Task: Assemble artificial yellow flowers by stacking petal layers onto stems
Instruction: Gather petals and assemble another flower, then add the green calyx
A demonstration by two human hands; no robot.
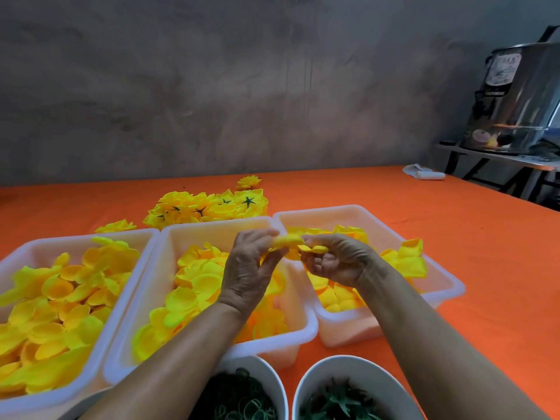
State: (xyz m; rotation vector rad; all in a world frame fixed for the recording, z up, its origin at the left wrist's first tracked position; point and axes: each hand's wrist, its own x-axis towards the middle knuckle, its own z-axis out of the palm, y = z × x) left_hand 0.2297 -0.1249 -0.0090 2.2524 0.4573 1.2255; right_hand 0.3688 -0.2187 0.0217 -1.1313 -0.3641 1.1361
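Both hands meet above the gap between the middle bin point(212, 228) and the right bin point(348, 212). My left hand point(248, 268) pinches a small stack of yellow petal layers point(288, 240) from the left. My right hand point(336, 259) pinches the same petals from the right, palm turned toward me. No stem shows between the fingers. Loose yellow petal layers fill the left bin point(75, 237), the middle bin and the right bin. A pile of finished yellow flowers point(206, 206) with green star-shaped backs lies behind the bins.
Two white bowls sit at the near edge: one with green rings point(242, 398), one with green leafy calyx pieces point(339, 398). The orange tablecloth point(454, 237) stretches right. A white roll point(424, 174) lies at the far corner. A steel urn point(515, 98) stands on a side shelf.
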